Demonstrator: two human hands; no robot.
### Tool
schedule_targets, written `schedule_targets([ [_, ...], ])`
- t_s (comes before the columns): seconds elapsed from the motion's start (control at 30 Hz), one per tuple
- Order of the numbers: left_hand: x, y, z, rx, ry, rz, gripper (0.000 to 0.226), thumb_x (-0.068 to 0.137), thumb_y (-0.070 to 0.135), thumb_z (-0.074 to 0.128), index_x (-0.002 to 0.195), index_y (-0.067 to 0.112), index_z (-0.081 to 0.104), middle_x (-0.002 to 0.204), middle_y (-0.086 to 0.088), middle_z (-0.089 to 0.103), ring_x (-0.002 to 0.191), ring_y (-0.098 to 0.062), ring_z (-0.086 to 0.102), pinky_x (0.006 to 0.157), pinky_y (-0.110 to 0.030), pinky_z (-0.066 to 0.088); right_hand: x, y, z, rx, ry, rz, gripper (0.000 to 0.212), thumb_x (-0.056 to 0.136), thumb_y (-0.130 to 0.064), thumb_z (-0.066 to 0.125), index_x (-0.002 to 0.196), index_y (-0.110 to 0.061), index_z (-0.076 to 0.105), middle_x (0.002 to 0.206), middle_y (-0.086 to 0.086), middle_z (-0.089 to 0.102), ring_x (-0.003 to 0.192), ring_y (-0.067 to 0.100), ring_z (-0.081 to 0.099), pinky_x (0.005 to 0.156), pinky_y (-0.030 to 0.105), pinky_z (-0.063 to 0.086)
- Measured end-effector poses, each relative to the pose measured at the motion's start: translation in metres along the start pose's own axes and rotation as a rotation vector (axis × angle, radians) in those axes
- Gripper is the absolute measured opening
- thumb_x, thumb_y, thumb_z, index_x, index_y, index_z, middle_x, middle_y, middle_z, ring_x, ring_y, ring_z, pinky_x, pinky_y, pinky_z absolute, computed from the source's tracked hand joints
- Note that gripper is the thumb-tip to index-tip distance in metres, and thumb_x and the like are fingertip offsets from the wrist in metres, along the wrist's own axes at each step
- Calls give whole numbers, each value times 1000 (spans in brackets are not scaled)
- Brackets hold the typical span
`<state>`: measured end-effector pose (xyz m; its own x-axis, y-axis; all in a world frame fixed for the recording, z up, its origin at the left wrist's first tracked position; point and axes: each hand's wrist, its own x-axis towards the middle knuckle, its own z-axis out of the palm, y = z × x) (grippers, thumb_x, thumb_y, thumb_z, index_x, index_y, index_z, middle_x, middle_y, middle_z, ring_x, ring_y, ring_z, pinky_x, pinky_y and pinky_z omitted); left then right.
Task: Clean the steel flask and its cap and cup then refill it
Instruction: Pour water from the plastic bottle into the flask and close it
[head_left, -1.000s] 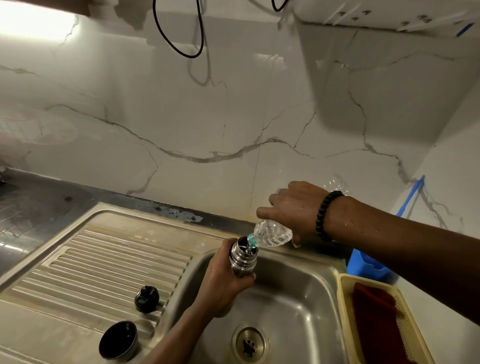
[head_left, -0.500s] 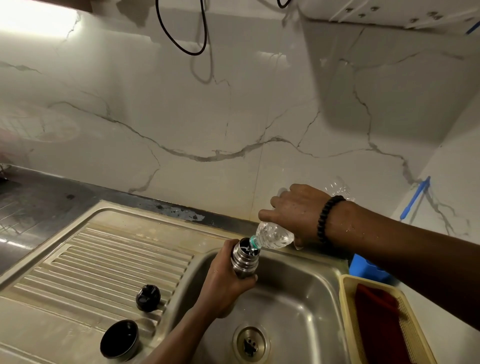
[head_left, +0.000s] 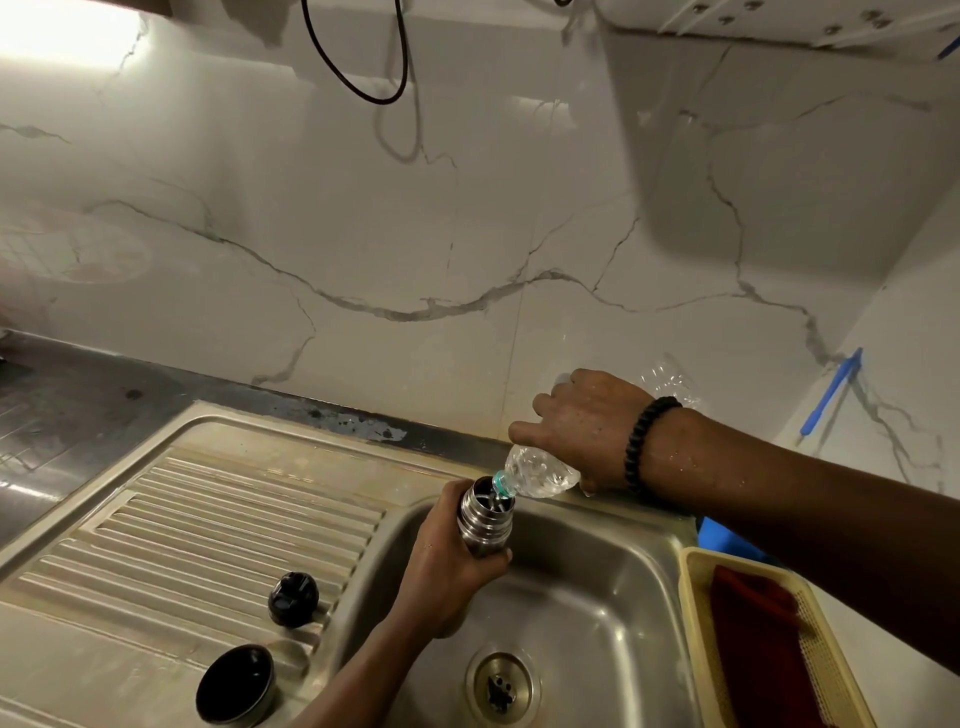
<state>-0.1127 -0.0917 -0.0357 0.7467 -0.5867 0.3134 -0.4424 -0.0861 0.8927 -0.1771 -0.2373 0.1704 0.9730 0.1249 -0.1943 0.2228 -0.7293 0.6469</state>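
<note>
My left hand (head_left: 447, 566) grips the steel flask (head_left: 483, 519) upright over the sink basin (head_left: 587, 613), its mouth uncovered. My right hand (head_left: 582, 426) holds a clear plastic water bottle (head_left: 540, 475) tilted down, its green-ringed neck at the flask's mouth. The bottle's base sticks out behind my wrist. The black cap (head_left: 293, 599) lies on the ribbed drainboard (head_left: 218, 519). The dark cup (head_left: 235, 686) stands mouth-up near the drainboard's front edge.
A yellow plastic basket (head_left: 831, 670) with a dark red cloth (head_left: 753, 654) sits right of the sink. A blue object (head_left: 727, 540) lies behind it under my right forearm. The drain (head_left: 501, 688) is at the basin's front. A marble wall rises behind; a black cable (head_left: 358, 78) hangs above.
Both hands hold the same pose with the bottle tilted at the flask's mouth. Only the camera view has shifted slightly.
</note>
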Motion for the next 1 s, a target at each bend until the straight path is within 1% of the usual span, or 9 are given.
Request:
schedule_targets([
  [0.27, 1, -2, 1, -16, 11, -3, 69, 66, 8, 86, 120, 33, 51, 105, 9, 67, 97, -7, 65, 78, -13, 49, -1, 5, -2, 10, 21, 9, 56, 88, -27, 65, 136, -25, 36, 119, 8, 55, 104, 26, 54, 90, 37, 39],
  [0.5, 2, -4, 2, -47, 4, -28, 70, 66, 6, 86, 122, 30, 51, 106, 7, 68, 97, -7, 66, 78, -15, 50, 0, -1, 4, 6, 37, 20, 52, 91, -15, 59, 136, -23, 36, 119, 9, 56, 106, 27, 54, 90, 37, 39],
  [0.6, 4, -3, 1, -65, 0, -37, 72, 68, 6, 86, 126, 29, 49, 109, 8, 67, 100, -6, 66, 80, -15, 51, 0, -3, 7, 40, 32, 42, 55, 88, -21, 64, 135, -23, 35, 117, 8, 56, 104, 27, 54, 81, 36, 35],
  [0.67, 5, -4, -1, -70, 9, -42, 73, 68, 6, 86, 126, 29, 49, 109, 7, 67, 100, -5, 66, 80, -14, 51, 0, -9, 14, 119, 6, 89, 63, 84, -30, 72, 135, -23, 36, 116, 7, 57, 102, 26, 54, 80, 36, 36],
  [0.73, 8, -4, -4, -80, 40, -47, 73, 69, 6, 86, 127, 29, 49, 109, 6, 68, 100, -6, 66, 79, -16, 52, 0, -18, 25, 268, 29, 169, 72, 78, -41, 77, 134, -23, 36, 114, 5, 58, 101, 26, 54, 79, 36, 39],
  [0.83, 12, -5, -13, -110, 113, -65, 73, 69, 6, 87, 127, 32, 48, 110, 6, 68, 98, -7, 67, 77, -22, 54, 4, -37, 42, 626, 121, 320, 77, 76, -51, 75, 136, -25, 33, 119, 2, 57, 102, 23, 58, 80, 33, 45],
  [0.87, 14, -5, -17, -120, 139, -67, 73, 69, 8, 88, 127, 30, 49, 110, 6, 69, 97, -7, 68, 77, -23, 55, 7, -45, 48, 774, 166, 368, 79, 76, -53, 75, 136, -27, 32, 122, 0, 57, 104, 22, 59, 81, 32, 48],
  [0.93, 20, -5, -26, -130, 187, -63, 73, 67, 15, 92, 126, 24, 51, 109, 2, 70, 96, -9, 69, 77, -22, 56, 16, -66, 60, 1172, 267, 445, 77, 71, -55, 78, 131, -34, 34, 122, -6, 59, 105, 14, 61, 87, 35, 53],
  [1.0, 27, -7, -35, -125, 235, -70, 72, 65, 11, 92, 124, 18, 52, 106, -2, 71, 93, -9, 70, 74, -18, 54, 27, -91, 69, 1542, 390, 503, 70, 65, -52, 83, 120, -41, 41, 115, -14, 63, 102, 3, 63, 89, 36, 55],
])
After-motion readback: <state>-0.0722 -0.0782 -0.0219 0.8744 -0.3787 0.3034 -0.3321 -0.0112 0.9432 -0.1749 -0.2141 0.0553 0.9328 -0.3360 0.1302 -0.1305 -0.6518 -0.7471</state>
